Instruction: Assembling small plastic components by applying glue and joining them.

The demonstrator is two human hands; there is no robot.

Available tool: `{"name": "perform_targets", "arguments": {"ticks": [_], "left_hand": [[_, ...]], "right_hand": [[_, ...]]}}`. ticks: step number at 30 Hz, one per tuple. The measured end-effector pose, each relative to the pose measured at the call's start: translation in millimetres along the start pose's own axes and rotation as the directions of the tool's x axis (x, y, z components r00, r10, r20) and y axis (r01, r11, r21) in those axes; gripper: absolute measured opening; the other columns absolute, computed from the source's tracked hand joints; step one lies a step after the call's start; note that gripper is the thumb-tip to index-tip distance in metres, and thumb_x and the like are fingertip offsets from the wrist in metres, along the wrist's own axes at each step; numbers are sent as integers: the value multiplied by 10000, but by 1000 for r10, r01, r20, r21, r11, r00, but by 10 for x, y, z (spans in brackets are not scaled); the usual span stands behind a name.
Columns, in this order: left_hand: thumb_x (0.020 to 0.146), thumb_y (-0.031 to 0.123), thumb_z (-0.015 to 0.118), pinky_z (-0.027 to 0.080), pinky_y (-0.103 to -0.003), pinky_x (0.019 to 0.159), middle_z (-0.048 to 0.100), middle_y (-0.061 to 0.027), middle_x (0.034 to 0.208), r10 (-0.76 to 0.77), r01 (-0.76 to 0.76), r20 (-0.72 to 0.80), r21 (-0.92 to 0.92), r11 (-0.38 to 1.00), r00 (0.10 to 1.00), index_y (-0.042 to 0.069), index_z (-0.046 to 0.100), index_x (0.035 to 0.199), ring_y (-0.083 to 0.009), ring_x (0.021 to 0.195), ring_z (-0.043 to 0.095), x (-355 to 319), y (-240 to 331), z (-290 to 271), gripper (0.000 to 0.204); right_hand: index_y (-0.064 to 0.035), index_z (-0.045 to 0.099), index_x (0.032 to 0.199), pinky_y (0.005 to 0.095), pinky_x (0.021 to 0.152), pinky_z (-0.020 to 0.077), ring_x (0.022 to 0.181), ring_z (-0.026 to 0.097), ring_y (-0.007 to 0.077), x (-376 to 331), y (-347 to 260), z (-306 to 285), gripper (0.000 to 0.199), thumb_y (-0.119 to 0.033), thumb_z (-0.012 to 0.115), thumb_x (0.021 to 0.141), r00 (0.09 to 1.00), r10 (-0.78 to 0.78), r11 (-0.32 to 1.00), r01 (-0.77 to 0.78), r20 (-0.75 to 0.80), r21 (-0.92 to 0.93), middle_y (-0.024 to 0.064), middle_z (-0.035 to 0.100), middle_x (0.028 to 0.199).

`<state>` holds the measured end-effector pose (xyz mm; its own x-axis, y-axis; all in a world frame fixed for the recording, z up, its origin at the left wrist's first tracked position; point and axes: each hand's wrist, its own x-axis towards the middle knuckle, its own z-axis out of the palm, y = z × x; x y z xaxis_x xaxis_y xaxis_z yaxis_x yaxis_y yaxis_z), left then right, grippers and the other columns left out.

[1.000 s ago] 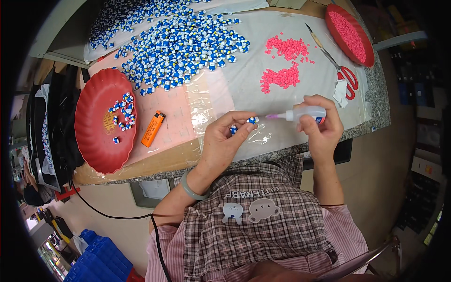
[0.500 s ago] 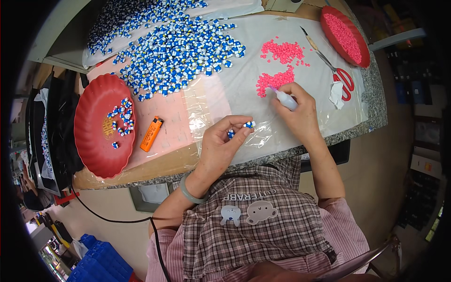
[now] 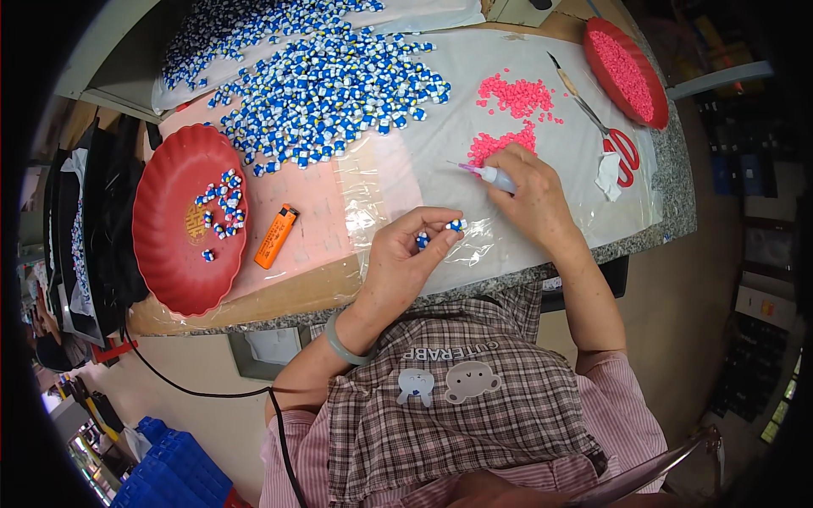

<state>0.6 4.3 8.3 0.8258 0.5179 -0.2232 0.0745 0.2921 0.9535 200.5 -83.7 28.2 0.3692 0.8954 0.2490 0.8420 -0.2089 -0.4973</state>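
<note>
Two small blue-and-white pieces point(image 3: 456, 226) sit in left hand point(image 3: 402, 254): one pinched at front, one tucked deeper. Right hand point(image 3: 535, 193), well apart from left, wraps round squeeze bottle point(image 3: 500, 179), thin tip pointing left, near pink bits point(image 3: 500, 144) on worktop point(image 3: 635, 242).

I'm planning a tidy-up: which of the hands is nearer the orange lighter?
Left. The left hand is to the right of the orange lighter; the right hand is farther right, by the nearer pink pile.
</note>
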Motion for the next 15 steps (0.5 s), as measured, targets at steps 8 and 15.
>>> {"name": "perform_targets", "arguments": {"ticks": [8,15], "left_hand": [[925,5,618,457,-174,711,663,-39,949,40,-40,3,14,999,999,-19,619,1168,-57,854,603,4,-42,-7,245],[924,12,623,448,-172,704,665,-38,950,27,-28,5,19,999,1000,-16,620,1169,-51,854,597,3,-32,-5,247]], "right_hand": [[-38,638,945,356,713,497,803,620,291,-113,37,-134,277,40,682,683,996,-29,997,23,82,68,100,595,889],[-30,645,952,338,708,487,799,620,272,-115,61,-112,259,36,665,703,997,42,989,-52,70,142,102,604,866]]}}
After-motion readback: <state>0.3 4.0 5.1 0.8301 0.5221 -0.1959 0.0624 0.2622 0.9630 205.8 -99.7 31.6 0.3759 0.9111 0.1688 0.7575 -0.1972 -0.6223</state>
